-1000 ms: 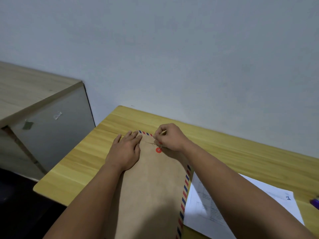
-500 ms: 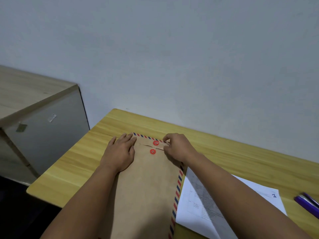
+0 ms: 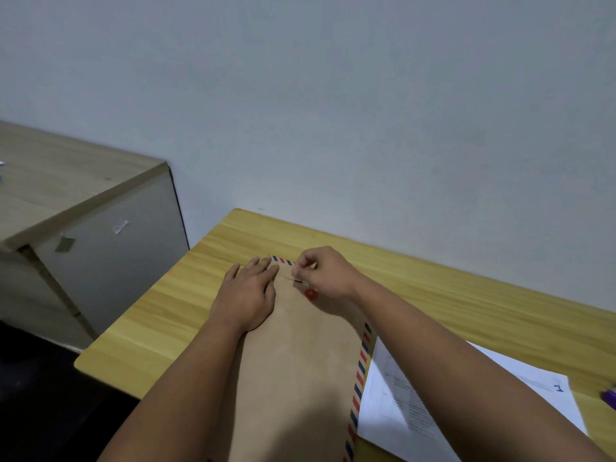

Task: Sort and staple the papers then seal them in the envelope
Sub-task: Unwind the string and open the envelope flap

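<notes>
Kraft-brown envelope is lying flat on the desk, long axis running roughly 6 to 12 o'clock away from the person, flap end up at 12 with the striped airmail border showing. Left hand is spread flat, palm down, pinning the upper left part of the envelope, so nothing is held in that grip, it's just pressing. Right hand is at the flap, fingers pinched narrow on what looks like the thin closure string, a fine line running out to about 9 o'clock from the pinch. Red button on the envelope body sits just below that grip, around 7 o'clock from the fingertips and very near. I'd guess there's a second button under the right hand, but it's hidden.

So the string has to go down and around toward 7 o'clock, and the right hand is clearly the nearer one. Loose printed sheet sits at the envelope's right edge, at 4 o'clock, outside it.
</notes>
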`<state>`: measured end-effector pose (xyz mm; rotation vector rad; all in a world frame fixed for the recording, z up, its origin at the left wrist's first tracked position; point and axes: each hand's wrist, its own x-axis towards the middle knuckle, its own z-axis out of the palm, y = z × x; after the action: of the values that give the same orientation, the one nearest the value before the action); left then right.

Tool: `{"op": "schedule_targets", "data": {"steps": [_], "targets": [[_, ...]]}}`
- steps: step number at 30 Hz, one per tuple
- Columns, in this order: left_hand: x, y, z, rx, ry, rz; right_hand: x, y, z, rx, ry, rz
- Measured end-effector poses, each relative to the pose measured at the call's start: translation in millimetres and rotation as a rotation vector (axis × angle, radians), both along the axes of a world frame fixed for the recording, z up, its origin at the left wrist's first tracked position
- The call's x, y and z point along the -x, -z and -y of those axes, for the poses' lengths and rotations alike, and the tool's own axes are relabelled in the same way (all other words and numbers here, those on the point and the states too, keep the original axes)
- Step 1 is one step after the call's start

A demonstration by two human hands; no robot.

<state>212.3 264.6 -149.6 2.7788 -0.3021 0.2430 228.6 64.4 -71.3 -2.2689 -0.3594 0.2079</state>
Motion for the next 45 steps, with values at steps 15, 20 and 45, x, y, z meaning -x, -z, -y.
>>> {"op": "schedule_targets", "data": {"steps": [15,20,45], "targets": [[2,-5,2,-0.005,-0.001,-0.001,3,1,59,0.662,0.131,0.198],[2,-3,2,0.011,0.001,0.001,-18,-4,43,0.647,0.222,0.272],[0,-1,0,-0.013,-0.003,0.018,8,-19,67,0.356,0.036,-0.063]]}}
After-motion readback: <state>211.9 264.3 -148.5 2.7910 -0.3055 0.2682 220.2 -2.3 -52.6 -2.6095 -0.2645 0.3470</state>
